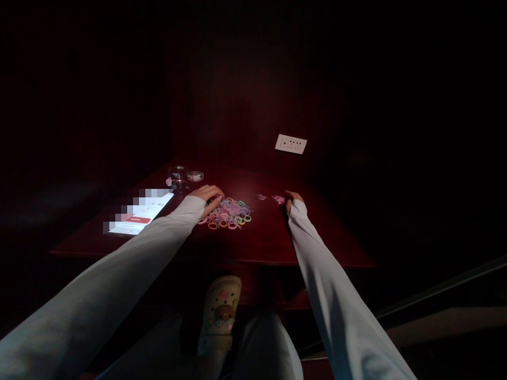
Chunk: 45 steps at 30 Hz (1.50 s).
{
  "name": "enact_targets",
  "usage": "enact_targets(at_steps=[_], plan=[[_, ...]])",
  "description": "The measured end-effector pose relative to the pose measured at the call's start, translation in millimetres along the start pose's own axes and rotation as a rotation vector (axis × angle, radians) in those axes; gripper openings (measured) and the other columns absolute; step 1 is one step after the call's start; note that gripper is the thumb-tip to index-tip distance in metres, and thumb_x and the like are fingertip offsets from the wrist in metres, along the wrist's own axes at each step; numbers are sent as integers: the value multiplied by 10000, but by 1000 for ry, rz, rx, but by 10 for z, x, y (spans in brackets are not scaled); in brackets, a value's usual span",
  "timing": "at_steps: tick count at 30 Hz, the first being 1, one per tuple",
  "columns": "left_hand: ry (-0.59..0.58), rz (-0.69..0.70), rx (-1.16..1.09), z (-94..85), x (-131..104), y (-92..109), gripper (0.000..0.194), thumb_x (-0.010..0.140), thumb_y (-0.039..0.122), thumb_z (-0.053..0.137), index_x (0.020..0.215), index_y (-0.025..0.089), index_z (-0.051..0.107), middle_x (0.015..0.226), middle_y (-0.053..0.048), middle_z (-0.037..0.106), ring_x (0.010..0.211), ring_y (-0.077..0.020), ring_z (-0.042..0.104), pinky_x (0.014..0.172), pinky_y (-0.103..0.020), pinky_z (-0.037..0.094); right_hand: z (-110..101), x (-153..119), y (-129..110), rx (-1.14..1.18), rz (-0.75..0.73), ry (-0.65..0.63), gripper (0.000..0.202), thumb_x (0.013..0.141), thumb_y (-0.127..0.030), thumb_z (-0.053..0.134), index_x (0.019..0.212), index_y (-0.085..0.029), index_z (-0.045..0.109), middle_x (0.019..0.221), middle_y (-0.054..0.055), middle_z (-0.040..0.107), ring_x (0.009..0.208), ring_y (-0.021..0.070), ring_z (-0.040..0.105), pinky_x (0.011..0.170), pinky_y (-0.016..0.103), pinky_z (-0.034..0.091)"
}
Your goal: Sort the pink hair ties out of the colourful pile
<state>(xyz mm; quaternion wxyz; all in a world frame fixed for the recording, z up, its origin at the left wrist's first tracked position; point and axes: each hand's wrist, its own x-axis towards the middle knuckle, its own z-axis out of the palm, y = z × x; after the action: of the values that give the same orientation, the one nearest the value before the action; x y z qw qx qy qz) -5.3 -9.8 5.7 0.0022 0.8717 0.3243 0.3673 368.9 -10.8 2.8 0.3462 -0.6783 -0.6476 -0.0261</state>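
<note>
A loose pile of small coloured rings and bands point(232, 214) lies on the dark red table point(253, 248). My left hand point(208, 199) rests over the pile's upper left edge with its fingers bent; whether anything is between them is hidden. Farther right, my right hand point(293, 199) is beside a small pink cluster point(279, 200), its index finger reaching out above it. The thumb and other fingers are mostly hidden by the hand and sleeve. A few purple pieces point(261, 197) lie between the large pile and the pink cluster.
A lit phone or tablet screen point(138, 216) lies at the table's left. Behind my left hand are a clear jar point(179, 182) and a round clear lid point(195, 176). A white socket plate point(291, 144) is on the back wall. A clog point(222, 311) shows below the table edge.
</note>
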Motion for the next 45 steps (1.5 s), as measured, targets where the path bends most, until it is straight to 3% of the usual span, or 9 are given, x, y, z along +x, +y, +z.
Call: enact_targets(at_steps=[6,12,14,18,21,29,35,40,45], plan=[[39,23,39,34,16,-124,290,1038,330,424,1078,232,694,1103,-59,732,1001,-238,627,926,-382,482,62,-45,-27,-53,-258,-7,451,928,-275,475,1316,-204,693,1408,117,646,1286,295,535,1130,452,408],[110,0,104,-97,4,-29,325,882,86,451,1061,233,679,1292,-47,695,1041,-240,605,936,-385,471,0,-179,-541,-88,-277,190,365,987,-274,482,1267,-259,715,1250,104,676,1152,290,525,1041,448,371],[104,-18,126,-141,1,27,331,839,61,462,1034,231,668,1303,-42,695,1024,-246,594,916,-390,471,73,-250,-777,-7,-371,136,340,1014,-289,477,1248,-264,722,1204,99,671,1118,280,521,1000,423,388],[86,-26,141,-164,-1,95,231,890,116,489,966,231,675,1201,-35,732,1014,-240,591,889,-382,460,333,-406,-1174,187,-626,-99,267,1002,-311,577,1197,-289,758,1162,77,662,1077,250,521,972,387,419],[48,-9,146,-157,-9,115,211,918,159,507,835,232,687,1081,-18,749,989,-224,588,889,-376,442,452,-477,-1315,254,-697,-130,251,962,-278,650,1178,-299,777,1175,63,669,1078,241,517,995,397,414],[45,-16,134,-172,-22,69,257,901,160,522,763,237,725,1029,-13,743,957,-218,574,884,-377,433,322,-442,-1228,264,-620,-179,292,954,-210,605,1126,-334,805,1229,56,652,1134,268,482,1029,450,406],[36,-8,116,-146,-16,92,150,896,205,573,898,230,722,1047,-33,737,982,-231,579,884,-372,436,393,-414,-1235,275,-594,-171,271,927,-191,617,1072,-314,811,1155,58,666,1105,269,490,1037,461,387],[-6,43,76,-152,-24,141,65,851,253,646,867,222,700,1052,-34,726,965,-228,568,872,-365,433,363,-441,-1263,285,-632,-140,213,928,-236,644,1068,-295,793,1126,55,675,1078,259,497,1014,441,400],[-18,83,21,-114,-29,115,174,869,386,700,829,218,719,1036,-40,717,938,-214,560,860,-349,433,302,-462,-1272,278,-644,-144,196,935,-267,650,1080,-286,781,1126,56,680,1074,254,508,1015,431,407]])
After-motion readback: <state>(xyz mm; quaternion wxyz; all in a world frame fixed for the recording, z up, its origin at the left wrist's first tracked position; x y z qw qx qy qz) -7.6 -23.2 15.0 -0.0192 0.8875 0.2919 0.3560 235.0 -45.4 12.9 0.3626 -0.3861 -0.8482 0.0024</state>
